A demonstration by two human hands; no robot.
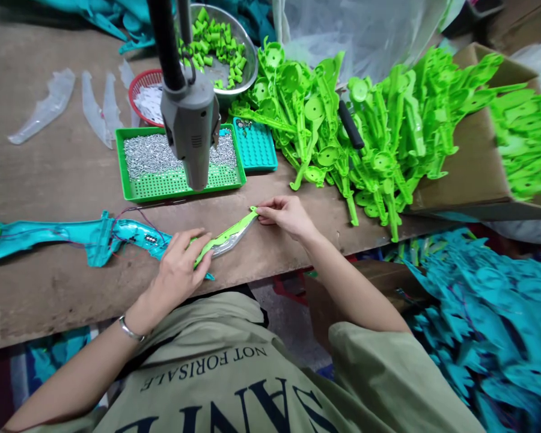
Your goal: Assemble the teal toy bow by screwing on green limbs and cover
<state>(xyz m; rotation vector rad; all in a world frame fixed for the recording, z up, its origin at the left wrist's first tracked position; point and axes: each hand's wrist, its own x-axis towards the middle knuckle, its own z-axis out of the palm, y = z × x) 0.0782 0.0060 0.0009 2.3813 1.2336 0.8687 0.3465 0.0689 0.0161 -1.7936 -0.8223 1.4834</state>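
Note:
My left hand [183, 261] is closed round the near end of a curved bright green plastic piece [225, 237], with a clear plastic strip [234, 239] along its lower edge. At the upper right, my right hand [286, 218] pinches the far tip of the same piece between thumb and fingers. A long teal plastic toy shell [63, 233] with thin wires and small metal parts lies on the table, its right end running under my left hand. A bit of teal pokes out below that hand; how it joins the shell is hidden.
An electric screwdriver [193, 120] hangs over a green tray [183, 191] of screws. Behind are a red basket [140, 81], a metal bowl [251, 54] and a teal tray [255, 147]. Green parts [315, 108] pile up right, beside a cardboard box [469, 162]. Clear parts [49, 105] lie left.

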